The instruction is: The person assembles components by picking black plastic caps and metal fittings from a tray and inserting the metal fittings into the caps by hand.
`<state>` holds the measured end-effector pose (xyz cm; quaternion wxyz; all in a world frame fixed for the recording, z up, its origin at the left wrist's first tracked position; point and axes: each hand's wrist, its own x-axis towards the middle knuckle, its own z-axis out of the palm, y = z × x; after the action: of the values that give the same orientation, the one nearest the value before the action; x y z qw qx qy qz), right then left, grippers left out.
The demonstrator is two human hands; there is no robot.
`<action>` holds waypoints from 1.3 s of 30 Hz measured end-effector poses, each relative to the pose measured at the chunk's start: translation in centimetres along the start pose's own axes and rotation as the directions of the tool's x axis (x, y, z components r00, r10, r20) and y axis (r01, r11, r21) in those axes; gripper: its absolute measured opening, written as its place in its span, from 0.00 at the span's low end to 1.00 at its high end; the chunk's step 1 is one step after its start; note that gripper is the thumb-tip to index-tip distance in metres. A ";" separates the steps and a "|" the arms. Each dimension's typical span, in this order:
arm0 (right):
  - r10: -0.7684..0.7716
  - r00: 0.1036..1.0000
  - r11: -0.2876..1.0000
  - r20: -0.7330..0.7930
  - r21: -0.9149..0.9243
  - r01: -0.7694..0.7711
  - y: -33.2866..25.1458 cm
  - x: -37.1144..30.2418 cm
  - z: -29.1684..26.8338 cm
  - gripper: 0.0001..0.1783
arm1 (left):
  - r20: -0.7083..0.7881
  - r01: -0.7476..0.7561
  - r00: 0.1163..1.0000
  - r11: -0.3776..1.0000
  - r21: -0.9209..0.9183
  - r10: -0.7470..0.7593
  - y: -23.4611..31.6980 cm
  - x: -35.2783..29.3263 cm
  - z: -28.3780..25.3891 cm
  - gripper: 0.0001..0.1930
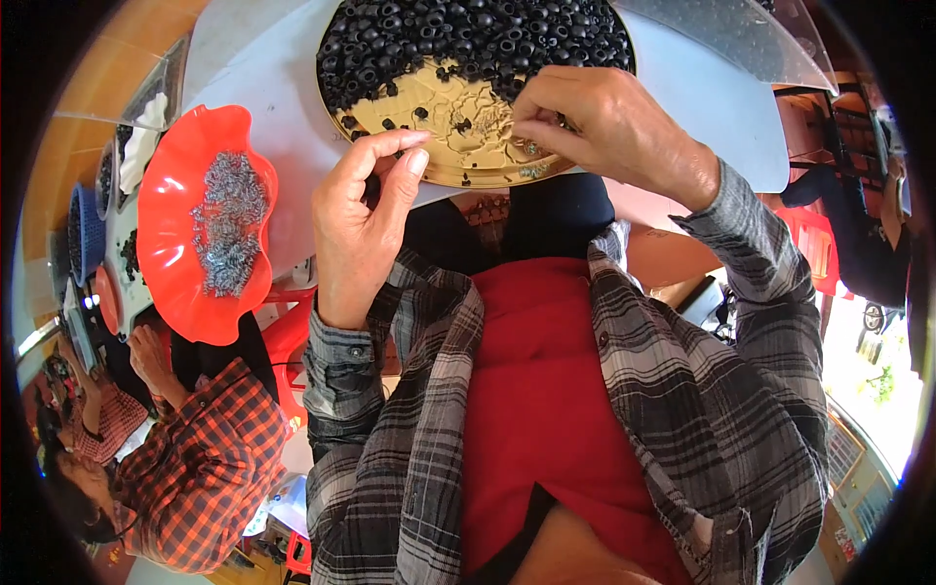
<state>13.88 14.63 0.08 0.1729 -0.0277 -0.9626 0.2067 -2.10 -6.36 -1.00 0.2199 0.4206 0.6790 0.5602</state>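
A round golden tray (439, 83) lies on the white table in front of me. Small black ring-shaped plastic parts (478, 34) are heaped over its far side, with a few loose ones nearer me. My left hand (366, 200) is over the tray's near left edge, thumb and index finger brought together; whatever is between the tips is too small to make out. My right hand (614, 122) is above the tray's right side with its fingers pinched, their tips partly hidden. A few tiny metal springs (531, 171) rest on the tray's near rim below it.
To the left, a red wavy-edged bowl (166, 214) holds a pile of small metal springs (232, 224). A clear plastic sheet or lid (731, 34) is at the far right. A co-worker in an orange checked shirt (210, 468) sits at left, near a blue basket (88, 229).
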 end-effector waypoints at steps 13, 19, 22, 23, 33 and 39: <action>-0.005 0.996 0.998 0.092 -0.066 0.011 -0.9 -0.4 1.1 0.06 | 0.020 0.034 0.999 0.999 0.020 -0.035 0.1 -0.4 -0.4 0.08; -0.002 1.000 1.000 -0.007 0.024 0.002 -1.0 0.6 1.9 0.06 | 0.020 0.036 0.999 0.999 0.002 -0.036 0.0 -0.3 -0.1 0.08; -0.026 0.999 0.997 -0.027 0.077 0.028 -0.6 0.7 1.5 0.07 | 0.001 0.003 1.000 1.000 0.004 -0.003 -0.2 -0.3 0.0 0.07; -0.039 0.999 0.992 -0.024 0.116 0.041 -0.5 0.6 1.1 0.08 | -0.001 0.008 1.000 1.000 0.010 -0.008 -0.3 -0.4 -0.1 0.08; -0.121 0.946 0.983 0.299 0.168 0.073 -1.1 -1.1 -1.4 0.07 | 0.029 0.003 1.000 1.000 0.013 -0.003 -0.5 -0.2 0.4 0.07; -0.072 0.935 0.992 0.347 0.124 0.031 -1.3 -0.5 -1.1 0.08 | 0.044 0.002 0.999 0.999 0.043 -0.004 -0.2 -0.2 0.4 0.08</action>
<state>14.71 13.78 1.39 0.0052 0.0450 -0.9647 0.2595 -1.72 -6.33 -1.30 0.2265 0.4363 0.6863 0.5359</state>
